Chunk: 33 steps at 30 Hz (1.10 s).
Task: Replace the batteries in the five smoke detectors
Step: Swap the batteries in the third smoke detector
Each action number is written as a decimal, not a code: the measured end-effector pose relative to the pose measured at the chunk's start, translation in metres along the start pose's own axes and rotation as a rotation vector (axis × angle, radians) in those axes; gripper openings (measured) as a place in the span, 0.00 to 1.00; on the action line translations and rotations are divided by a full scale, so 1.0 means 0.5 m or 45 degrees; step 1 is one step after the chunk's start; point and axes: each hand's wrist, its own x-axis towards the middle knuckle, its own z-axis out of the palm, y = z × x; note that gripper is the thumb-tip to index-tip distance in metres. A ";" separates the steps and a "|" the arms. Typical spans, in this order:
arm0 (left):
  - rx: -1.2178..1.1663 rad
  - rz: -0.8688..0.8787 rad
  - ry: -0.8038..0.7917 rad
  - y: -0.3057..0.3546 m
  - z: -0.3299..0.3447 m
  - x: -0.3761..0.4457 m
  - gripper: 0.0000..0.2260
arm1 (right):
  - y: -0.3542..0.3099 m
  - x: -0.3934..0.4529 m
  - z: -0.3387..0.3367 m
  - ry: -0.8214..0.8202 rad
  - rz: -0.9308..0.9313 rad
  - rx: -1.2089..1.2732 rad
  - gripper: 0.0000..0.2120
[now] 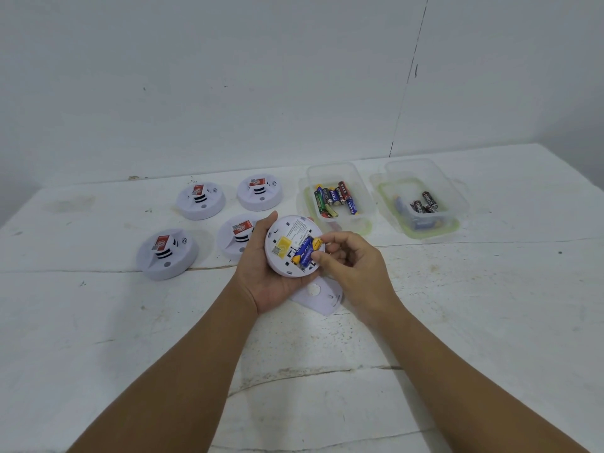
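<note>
Four white smoke detectors sit face-up on the white table [98, 322], left of centre: front-left detector [167, 254], rear-left detector [200, 200], rear-middle detector [260, 192], and a fourth detector [236, 235] partly hidden behind the left hand.

The left hand [268, 282] is raised above the table, its grip curled around the rim of the fifth detector [287, 245], which is turned back-up. The battery bay is uncovered. Blue-and-yellow batteries [305, 251] lie in it side by side.

The right hand [353, 266] meets the held detector from the right. Its grip is closed in a pinch, thumb and fingertips on the nearest battery at the bay's right edge. Whether that battery is fully seated cannot be told.

A flat white cover plate [322, 297] lies on the table directly under the hands.

Right of centre, a clear container [340, 197] holds assorted batteries. Further right, just beside it, a second clear container [421, 199] holds a few dark batteries.
</note>
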 end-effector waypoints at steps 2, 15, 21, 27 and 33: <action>-0.003 -0.001 -0.001 0.000 0.000 -0.001 0.30 | 0.001 0.001 -0.001 -0.007 0.012 0.000 0.14; 0.022 0.008 -0.027 0.001 -0.001 -0.002 0.30 | -0.002 -0.002 -0.002 -0.007 0.015 -0.012 0.13; 0.006 0.010 -0.026 -0.002 0.000 -0.003 0.29 | -0.008 -0.004 -0.001 0.008 0.020 0.014 0.09; -0.043 0.020 0.016 -0.001 -0.004 0.005 0.27 | -0.013 -0.007 0.000 0.030 0.016 0.014 0.03; -0.040 0.015 -0.003 0.000 -0.009 0.008 0.27 | -0.015 -0.009 0.000 0.036 0.016 0.015 0.04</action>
